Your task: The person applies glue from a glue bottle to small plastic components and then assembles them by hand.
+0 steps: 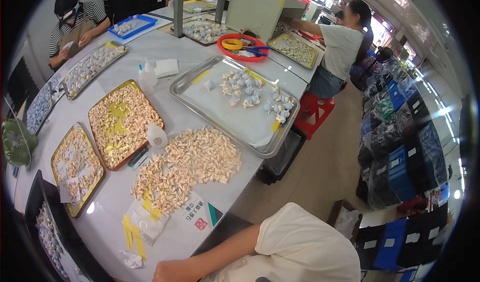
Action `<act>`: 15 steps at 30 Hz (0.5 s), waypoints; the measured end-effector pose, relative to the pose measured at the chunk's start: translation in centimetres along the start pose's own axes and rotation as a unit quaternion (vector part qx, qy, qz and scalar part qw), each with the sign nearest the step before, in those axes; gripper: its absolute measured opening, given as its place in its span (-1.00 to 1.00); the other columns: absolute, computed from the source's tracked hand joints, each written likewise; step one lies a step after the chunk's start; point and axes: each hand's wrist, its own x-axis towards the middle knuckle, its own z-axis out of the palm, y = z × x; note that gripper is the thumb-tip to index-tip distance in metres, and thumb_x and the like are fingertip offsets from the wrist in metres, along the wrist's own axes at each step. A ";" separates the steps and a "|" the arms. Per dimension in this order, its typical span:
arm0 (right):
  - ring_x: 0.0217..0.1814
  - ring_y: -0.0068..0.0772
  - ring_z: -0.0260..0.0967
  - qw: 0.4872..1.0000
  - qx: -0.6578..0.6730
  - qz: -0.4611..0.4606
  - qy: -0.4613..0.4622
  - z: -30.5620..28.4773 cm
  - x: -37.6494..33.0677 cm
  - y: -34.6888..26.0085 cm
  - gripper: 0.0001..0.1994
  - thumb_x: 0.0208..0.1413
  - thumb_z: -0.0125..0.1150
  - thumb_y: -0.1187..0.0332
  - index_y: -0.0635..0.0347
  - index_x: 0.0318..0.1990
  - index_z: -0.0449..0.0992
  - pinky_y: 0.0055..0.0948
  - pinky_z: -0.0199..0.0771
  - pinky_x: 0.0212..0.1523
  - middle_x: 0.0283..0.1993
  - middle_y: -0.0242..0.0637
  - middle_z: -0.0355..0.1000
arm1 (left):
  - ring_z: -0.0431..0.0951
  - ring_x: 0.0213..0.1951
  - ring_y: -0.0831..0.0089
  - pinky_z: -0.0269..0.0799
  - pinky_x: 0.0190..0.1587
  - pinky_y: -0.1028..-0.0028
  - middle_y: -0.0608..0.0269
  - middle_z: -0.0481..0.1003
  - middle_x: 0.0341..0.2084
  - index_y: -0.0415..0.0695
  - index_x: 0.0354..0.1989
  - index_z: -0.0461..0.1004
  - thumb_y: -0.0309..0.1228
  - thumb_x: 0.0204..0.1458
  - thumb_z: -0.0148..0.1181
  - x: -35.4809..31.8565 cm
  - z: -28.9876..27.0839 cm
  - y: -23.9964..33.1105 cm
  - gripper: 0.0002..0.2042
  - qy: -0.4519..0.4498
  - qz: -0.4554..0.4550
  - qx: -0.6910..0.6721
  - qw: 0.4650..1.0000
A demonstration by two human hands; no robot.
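Observation:
My right hand (171,272) is at the lower edge of the picture, its forearm reaching in from the right out of a white sleeve. Only the back of the hand shows, so its fingers and anything in them are hidden. My left hand is out of view. Nearest the right hand are a crumpled white tissue (131,259) and strips of yellow tape (134,237) on the table. Beyond the tape lies a large heap of small cream-coloured pointed pieces (195,162), spread loose on the tabletop. A white squeeze bottle (157,136) stands at the heap's far left edge.
A metal tray (215,107) holds blue-and-white figurines. Left of the heap are a red-rimmed tray (161,119) and a smaller tray (82,209) of cream pieces. A black bin (65,232) stands lower left. Other people work around the table; a red stool (315,113) is at right.

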 end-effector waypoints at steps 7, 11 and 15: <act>-0.57 -0.13 0.34 1.000 -0.007 0.013 -0.011 0.0 0.1 -0.1 -0.65 0.16 -0.02 0.16 0.17 -0.59 0.39 -0.25 0.32 -0.57 -0.61 -0.21 0.38 | 0.41 -0.13 -0.06 0.30 -0.10 0.14 -0.15 0.41 -0.15 -0.25 0.04 0.31 -0.44 0.07 -0.09 -1.5 -1.4 3.7 -0.65 0.015 -0.129 -0.044 0.991; -0.56 -0.12 0.35 1.000 -0.004 0.009 -0.005 0.2 0.0 0.1 -0.65 0.16 -0.02 0.16 0.16 -0.58 0.40 -0.26 0.32 -0.57 -0.61 -0.21 0.38 | 0.41 -0.13 -0.09 0.30 -0.07 0.15 -0.17 0.41 -0.14 -0.19 0.08 0.30 -0.40 0.07 -0.06 -1.0 -2.6 4.8 -0.63 -0.001 -0.197 -0.074 0.978; -0.57 -0.11 0.35 1.000 -0.011 -0.001 -0.007 0.0 0.1 -0.2 -0.65 0.16 -0.02 0.15 0.16 -0.58 0.39 -0.25 0.32 -0.58 -0.61 -0.20 0.38 | 0.41 -0.13 -0.09 0.29 -0.06 0.15 -0.19 0.41 -0.14 -0.22 0.07 0.29 -0.38 0.08 -0.06 -1.5 0.2 -0.4 -0.63 0.016 -0.087 0.088 0.992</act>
